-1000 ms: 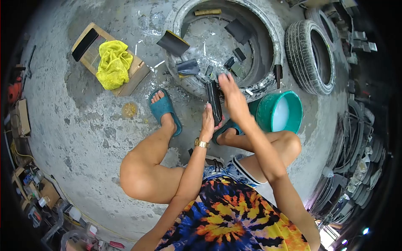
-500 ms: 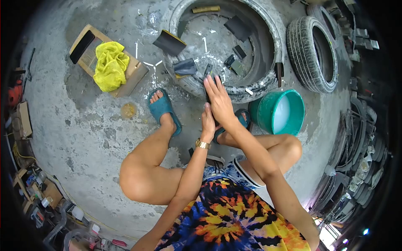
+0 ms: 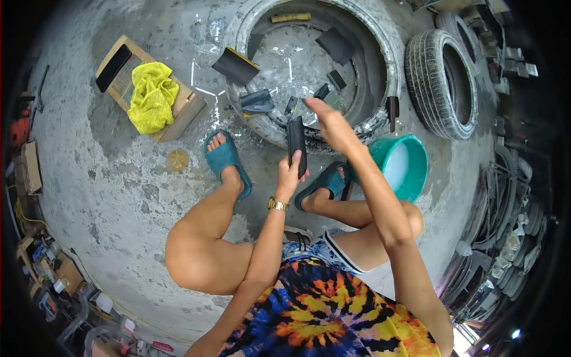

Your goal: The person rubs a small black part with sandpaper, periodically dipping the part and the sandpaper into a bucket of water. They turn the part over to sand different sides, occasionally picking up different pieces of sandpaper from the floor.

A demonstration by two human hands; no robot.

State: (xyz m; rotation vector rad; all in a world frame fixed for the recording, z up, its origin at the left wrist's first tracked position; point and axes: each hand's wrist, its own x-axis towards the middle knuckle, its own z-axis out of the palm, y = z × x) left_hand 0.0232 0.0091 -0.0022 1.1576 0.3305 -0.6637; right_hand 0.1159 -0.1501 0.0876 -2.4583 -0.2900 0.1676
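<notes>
The bare left hand [image 3: 289,171] is closed in a grip, thumb up along the left side, fingertips [image 3: 304,177] curling round on the right. Its bare left forearm [image 3: 264,238] runs far and slightly right. The bare right hand [image 3: 334,128] is raised farther off, apart from the left, fingers stretched far and left. The bare right forearm [image 3: 380,193] slants from a bent elbow at the near right.

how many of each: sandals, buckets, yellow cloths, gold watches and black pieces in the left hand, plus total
Sandals: 2
Bucket: 1
Yellow cloth: 1
Gold watch: 1
Black piece in the left hand: 1
Total: 6
</notes>
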